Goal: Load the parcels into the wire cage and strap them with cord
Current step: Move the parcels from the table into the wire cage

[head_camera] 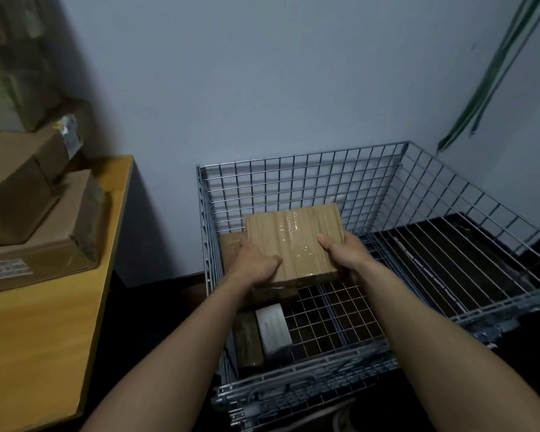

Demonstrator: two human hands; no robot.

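Wire cage [293,158] stands against the wall beside a wooden counter [44,322] stacked with cardboard boxes [22,194]. Inside the cage's left part I hold a taped parcel [293,241] above other parcels [247,341], with my left hand [256,263] and right hand [346,249] gripping its sides.

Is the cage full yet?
Not full. A few parcels lie at the left of the wire cage; bare mesh floor shows beside them.
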